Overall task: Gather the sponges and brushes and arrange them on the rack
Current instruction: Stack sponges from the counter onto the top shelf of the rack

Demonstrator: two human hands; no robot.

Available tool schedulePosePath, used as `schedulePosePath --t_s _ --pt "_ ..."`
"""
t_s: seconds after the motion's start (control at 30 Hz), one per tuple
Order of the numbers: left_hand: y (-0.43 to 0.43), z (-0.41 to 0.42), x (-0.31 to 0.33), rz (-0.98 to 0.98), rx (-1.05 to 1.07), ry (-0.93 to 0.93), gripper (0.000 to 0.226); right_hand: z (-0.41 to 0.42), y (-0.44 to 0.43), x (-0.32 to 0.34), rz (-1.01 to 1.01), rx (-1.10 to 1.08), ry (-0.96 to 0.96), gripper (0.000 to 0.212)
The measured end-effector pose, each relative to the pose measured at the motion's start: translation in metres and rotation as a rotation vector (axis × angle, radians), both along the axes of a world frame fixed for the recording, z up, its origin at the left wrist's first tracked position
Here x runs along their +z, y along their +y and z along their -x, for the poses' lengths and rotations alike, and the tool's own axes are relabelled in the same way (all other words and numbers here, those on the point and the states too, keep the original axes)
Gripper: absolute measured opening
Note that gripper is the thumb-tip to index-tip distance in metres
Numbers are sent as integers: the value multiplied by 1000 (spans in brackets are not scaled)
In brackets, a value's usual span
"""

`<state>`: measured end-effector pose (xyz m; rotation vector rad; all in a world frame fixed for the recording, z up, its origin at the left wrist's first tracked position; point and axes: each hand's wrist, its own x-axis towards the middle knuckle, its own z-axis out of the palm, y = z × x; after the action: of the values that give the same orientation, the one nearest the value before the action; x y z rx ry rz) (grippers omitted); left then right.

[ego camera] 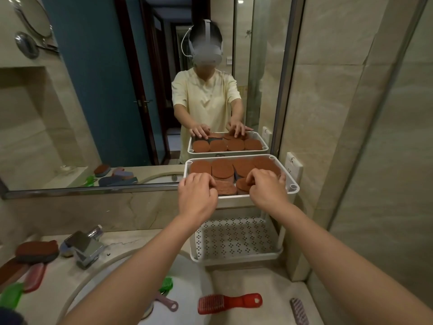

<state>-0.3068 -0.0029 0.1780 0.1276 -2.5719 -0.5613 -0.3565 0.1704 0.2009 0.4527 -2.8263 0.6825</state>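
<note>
We've got a big wall mirror (105, 113) w/ a metal strip (93, 189) along its btm edge, above a beige marble countertop (246, 285). A chrome faucet (85, 248) stands at the back-left of the white sink basin (189, 275). Top left, a round swivel mirror (35, 17) hangs by a chrome wall mount (25, 44). A white wall socket (293, 166) sits on the tiled wall (328, 102) at right, and it shows again in the reflection. We also see a blue door (93, 66) reflected, w/ a dark frame beside it.
</note>
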Motion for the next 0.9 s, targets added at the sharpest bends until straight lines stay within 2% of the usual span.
schedulePosePath --t_s 0.13,0.3,0.47,0.6,0.77,0.9 --pt "0 0 -3 42 -6 27 20 0 3 -9 54 30 24 26" --pt "-1 1 -3 55 -4 -24 14 -5 2 -11 84 41 59 25" --pt "0 -14 -2 -108 4 117 16 -25 -12 -10 314 177 186 24" --pt "-8 -38 -5 -264 14 220 18 -45 -37 -6 391 315 208 31" --pt "-34 -73 -14 -320 84 309 20 -70 -79 -12 424 439 198 32" --pt "-60 -104 -27 -342 183 304 23 -89 -112 -26 390 513 143 38"
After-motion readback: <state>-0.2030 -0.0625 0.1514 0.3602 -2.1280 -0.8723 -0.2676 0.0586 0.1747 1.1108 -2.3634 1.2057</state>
